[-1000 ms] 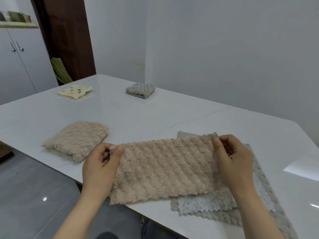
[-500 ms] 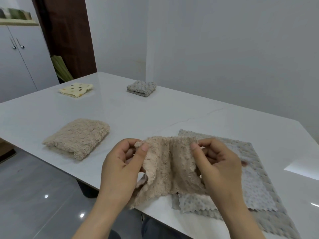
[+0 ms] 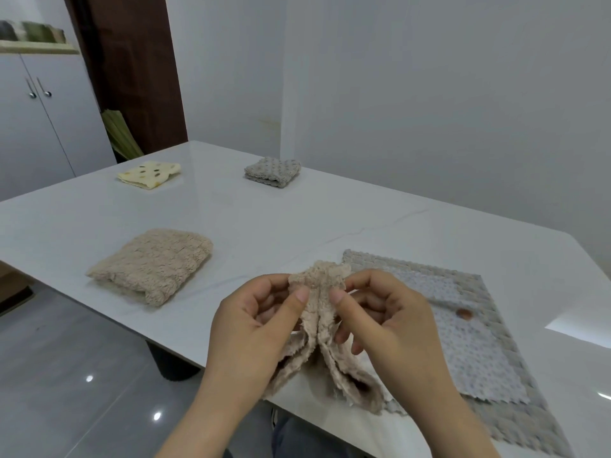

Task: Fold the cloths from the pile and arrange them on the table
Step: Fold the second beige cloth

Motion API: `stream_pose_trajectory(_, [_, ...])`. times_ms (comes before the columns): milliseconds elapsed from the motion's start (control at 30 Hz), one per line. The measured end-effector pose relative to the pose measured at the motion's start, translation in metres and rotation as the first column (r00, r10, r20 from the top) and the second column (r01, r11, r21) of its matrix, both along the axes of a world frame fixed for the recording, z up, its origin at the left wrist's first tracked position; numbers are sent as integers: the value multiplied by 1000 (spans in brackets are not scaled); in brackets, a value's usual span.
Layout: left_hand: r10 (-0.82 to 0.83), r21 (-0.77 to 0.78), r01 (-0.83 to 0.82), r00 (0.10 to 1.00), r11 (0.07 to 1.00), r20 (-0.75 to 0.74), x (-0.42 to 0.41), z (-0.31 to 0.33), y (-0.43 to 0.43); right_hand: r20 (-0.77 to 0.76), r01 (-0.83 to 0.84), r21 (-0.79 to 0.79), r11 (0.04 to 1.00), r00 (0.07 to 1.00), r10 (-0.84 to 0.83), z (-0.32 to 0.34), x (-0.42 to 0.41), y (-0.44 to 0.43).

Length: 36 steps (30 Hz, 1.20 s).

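A beige fluffy cloth (image 3: pixel 319 285) hangs doubled over the table's near edge, its two top ends brought together. My left hand (image 3: pixel 254 328) pinches one end between thumb and fingers, and my right hand (image 3: pixel 386 325) pinches the other, thumbs almost meeting. Under and to the right lies the pile: a light grey dotted cloth (image 3: pixel 463 342) spread flat on a larger darker grey cloth (image 3: pixel 515 421). Three folded cloths lie on the white table (image 3: pixel 264 226): a beige one (image 3: pixel 153 264) at the left, a yellow spotted one (image 3: pixel 148 173) and a grey one (image 3: pixel 272 171) at the far side.
A small brown spot (image 3: pixel 463 313) shows on the light grey cloth. White cupboards (image 3: pixel 39 120) and a dark brown door (image 3: pixel 132 71) stand at the far left. The table's near edge runs diagonally past my hands, with grey floor tiles (image 3: pixel 66 375) below.
The beige cloth was stretched wide between my hands; I have brought both hands together, so its two ends now meet and the cloth hangs doubled.
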<state>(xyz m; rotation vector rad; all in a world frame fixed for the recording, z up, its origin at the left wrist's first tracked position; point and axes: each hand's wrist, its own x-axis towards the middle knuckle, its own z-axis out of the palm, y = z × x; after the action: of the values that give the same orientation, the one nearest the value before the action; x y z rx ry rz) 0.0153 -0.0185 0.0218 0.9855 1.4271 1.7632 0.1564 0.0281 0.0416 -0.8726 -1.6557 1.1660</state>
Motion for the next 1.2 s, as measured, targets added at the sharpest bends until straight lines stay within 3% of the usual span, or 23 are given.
stream_pose_trajectory(167, [-30,-19,31,998,999,51,-1,0,-6,-24,-132,-48,990,991,131,2,3,0])
stream_pose_trajectory(633, [-42,2,42,997,999,72,-5,2,-15,241,-160,-75,984,955,173,6,0,16])
stream_pose_trajectory(800, [-17,-7,18,1000,1000,22,-9,2,-16,335,-239,-111,965,905,263,9,-2,20])
stream_pose_trajectory(1200, [104,-35,-105,994,994,-40,-13,1,-12,281,-230,-98,968,927,248,11,-7,19])
